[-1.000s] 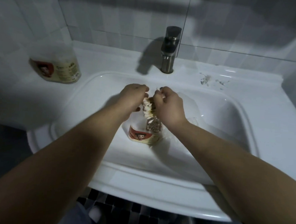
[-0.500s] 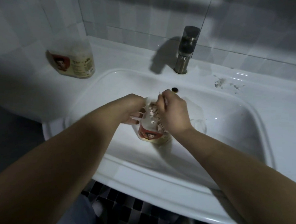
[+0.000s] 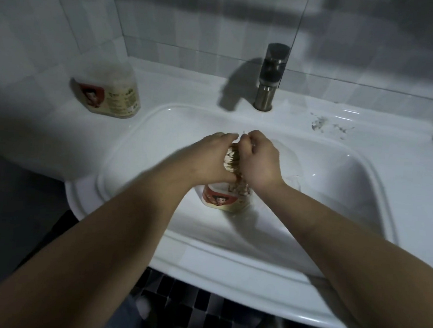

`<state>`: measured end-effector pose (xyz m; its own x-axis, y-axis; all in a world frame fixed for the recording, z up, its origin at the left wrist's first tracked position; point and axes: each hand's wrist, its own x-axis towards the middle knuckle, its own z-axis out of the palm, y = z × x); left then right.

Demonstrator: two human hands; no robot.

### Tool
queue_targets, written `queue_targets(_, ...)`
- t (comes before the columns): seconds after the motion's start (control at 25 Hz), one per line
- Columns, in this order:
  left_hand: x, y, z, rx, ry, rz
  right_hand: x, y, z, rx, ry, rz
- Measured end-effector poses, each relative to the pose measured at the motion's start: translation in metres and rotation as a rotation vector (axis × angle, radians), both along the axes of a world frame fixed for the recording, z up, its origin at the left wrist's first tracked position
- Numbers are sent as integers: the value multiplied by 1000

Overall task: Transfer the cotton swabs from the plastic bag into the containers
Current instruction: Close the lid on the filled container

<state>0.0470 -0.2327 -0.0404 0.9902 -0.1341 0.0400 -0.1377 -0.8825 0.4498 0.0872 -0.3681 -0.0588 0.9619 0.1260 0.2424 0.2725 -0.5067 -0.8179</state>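
Looking down over the white ceramic sink (image 3: 229, 263), I see both hands meeting above a clear plastic container with a red-and-cream label (image 3: 220, 201), which stands in the basin close to its front edge. Between the hands is a bundle of tan-stemmed cotton swabs (image 3: 232, 158), stems roughly upright and lower ends reaching into the container's mouth. The left hand (image 3: 210, 161) has its fingers curled round the bundle's side. The right hand (image 3: 258, 164) is closed against the other side, fingers bent as if pinching the upper ends.

I judge the swabs to be almost weightless. The stems are thin and stiff and will fan out or slide past each other if the squeeze slackens. I would hold round the middle of the bundle and keep the stems parallel. The container looks light enough to tip on the smooth basin floor.

A faint clear film beside the right wrist may be the transparent plastic bag (image 3: 292, 166), but I cannot make out its outline or whether either hand holds it. The backs of the hands hide the fingertips, the container's rim and how full it is. The light is dim and the hands are slightly blurred.

A second clear labelled container (image 3: 108, 95), packed pale inside, sits towards the back left corner of the counter. A dark metal faucet (image 3: 270, 76) stands at the back edge.
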Motion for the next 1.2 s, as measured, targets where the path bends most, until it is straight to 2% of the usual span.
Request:
queue_targets(0.24,-3,9,0,85,46,52,-4,5,-1,-158,55,139)
queue_targets(0.36,-2,10,0,-11,66,56,-1,3,-1,-138,33,120)
queue_targets(0.48,-2,27,2,-128,193,62,0,-1,-5,-177,-36,98)
queue_targets(0.6,3,40,1,-179,249,203,1,-2,-10,-234,-77,77)
queue_targets(0.72,9,39,-5,-225,290,331,-3,1,-14,-293,-132,139)
queue_targets(0.84,13,34,-12,-368,417,415,-5,3,-20,-387,-214,214)
queue_targets(0.96,13,26,-9,-506,445,451,-8,6,-22,-502,-267,287)
queue_targets(1.08,12,23,-4,-512,457,458,-12,8,-20,-637,-253,292)
queue_targets(1.2,12,23,-4,-487,465,438,-9,7,-18,-583,-128,329)
